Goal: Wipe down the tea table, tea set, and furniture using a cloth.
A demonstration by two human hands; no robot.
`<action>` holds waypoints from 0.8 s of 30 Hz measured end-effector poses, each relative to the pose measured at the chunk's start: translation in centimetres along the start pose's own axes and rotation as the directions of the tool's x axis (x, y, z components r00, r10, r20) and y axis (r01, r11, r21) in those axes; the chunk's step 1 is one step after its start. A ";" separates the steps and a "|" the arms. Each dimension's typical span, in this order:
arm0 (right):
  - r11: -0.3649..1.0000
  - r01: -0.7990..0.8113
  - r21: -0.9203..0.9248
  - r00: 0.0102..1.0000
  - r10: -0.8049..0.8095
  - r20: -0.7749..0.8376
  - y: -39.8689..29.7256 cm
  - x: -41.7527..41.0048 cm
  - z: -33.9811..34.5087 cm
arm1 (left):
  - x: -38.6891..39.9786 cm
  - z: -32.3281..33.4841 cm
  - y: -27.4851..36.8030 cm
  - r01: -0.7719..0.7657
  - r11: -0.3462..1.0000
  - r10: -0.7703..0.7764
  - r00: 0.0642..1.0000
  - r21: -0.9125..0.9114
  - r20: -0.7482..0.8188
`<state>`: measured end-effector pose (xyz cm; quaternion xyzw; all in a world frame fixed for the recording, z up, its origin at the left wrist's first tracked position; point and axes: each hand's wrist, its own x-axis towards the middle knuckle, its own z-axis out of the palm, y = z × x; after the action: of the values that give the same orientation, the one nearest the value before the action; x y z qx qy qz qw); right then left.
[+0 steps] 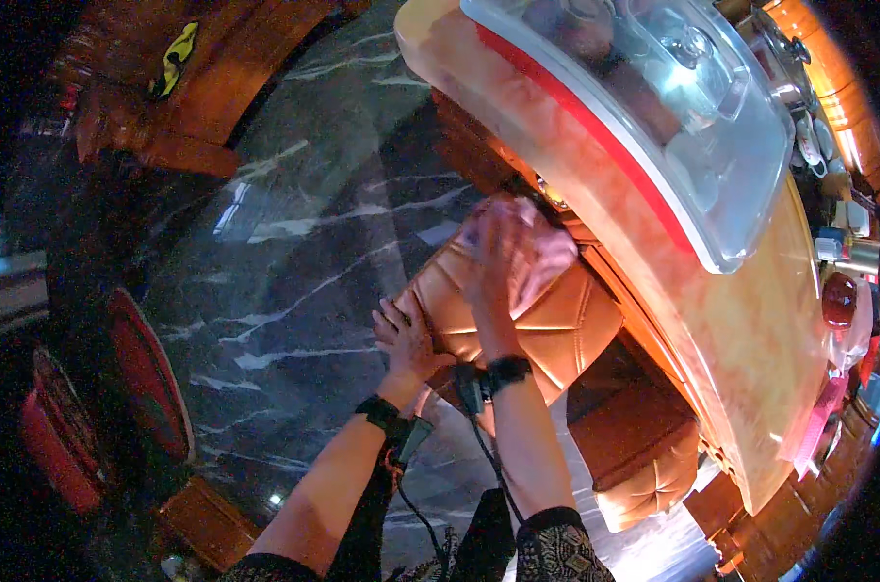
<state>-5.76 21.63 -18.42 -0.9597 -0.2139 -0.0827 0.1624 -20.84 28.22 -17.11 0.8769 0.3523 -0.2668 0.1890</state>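
A square padded seat (556, 331) in tan leather-look upholstery, with stitched seams, stands before me beside the table. My left hand (407, 345) rests against its near left edge, fingers spread. On top of the seat lies a crumpled pink cloth (545, 251). My right hand (489, 273) is on the cloth and appears to hold it; motion blur hides the fingers' exact shape. Both wrists wear dark bands with small devices, and cables run from them.
A marble-patterned table (745, 342) curves along the right, bearing a translucent lidded plastic box (738, 167). Under it is another tan padded seat (647, 495). Dark veined flooring (302, 291) spreads leftward, with a red round object (149, 371). A yellow-and-black item (174, 58) lies on wooden furniture (222, 87).
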 end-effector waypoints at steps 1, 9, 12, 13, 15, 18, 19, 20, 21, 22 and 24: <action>1.000 0.003 0.008 1.000 -0.003 0.002 -1.2 0.9 0.5 | 0.0 0.3 -0.4 0.002 1.000 -0.002 0.999 0.017 -0.046; 0.952 0.302 0.043 0.953 -0.302 -0.005 3.4 1.9 -2.6 | -0.6 -1.7 -0.7 -0.051 0.999 0.051 0.998 -0.017 0.031; 0.969 0.226 0.097 0.974 -0.227 -0.003 6.9 -0.7 -4.2 | -0.7 -1.9 -1.7 -0.045 0.999 0.044 0.999 0.003 0.016; 0.976 0.189 0.105 0.982 -0.190 -0.007 8.6 -1.6 -5.2 | -0.7 -1.7 -1.5 -0.034 0.999 0.034 0.999 -0.003 0.007; 0.985 0.114 0.129 0.993 -0.113 -0.015 11.0 -3.7 -7.0 | -0.5 -0.6 -1.9 -0.040 0.999 0.040 0.999 0.016 -0.003; 0.993 0.112 0.045 0.989 -0.106 -0.103 13.5 -8.0 -9.3 | -0.5 -0.5 -1.5 -0.033 0.999 0.032 0.999 0.036 0.006; 0.993 0.113 0.044 0.989 -0.108 -0.102 14.1 -10.4 -9.7 | -0.5 -0.7 -1.2 -0.018 0.999 0.017 1.000 0.040 0.026; 0.998 -0.045 -0.043 0.998 0.044 -0.036 14.8 -13.1 -9.9 | -0.4 -1.0 -0.8 -0.021 0.999 0.020 0.999 0.035 0.026; 0.973 -0.198 -0.119 0.979 0.202 0.025 14.9 -15.6 -9.4 | -0.4 -1.4 -1.2 -0.014 0.999 0.013 1.000 0.030 0.020; 0.973 -0.191 -0.126 0.980 0.196 0.026 15.7 -17.3 -9.6 | -0.5 -1.3 -0.7 -0.020 1.000 0.020 1.000 0.008 0.022; 0.918 -0.282 0.278 0.957 0.291 0.008 15.8 -18.4 -9.7 | -0.3 -1.2 -0.3 -0.008 1.000 0.008 1.000 -0.005 0.028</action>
<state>-16.15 -2.34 -17.94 -0.9470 -0.0778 -0.0436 0.3087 -20.83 28.93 -16.04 0.8740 0.3467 -0.2775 0.1972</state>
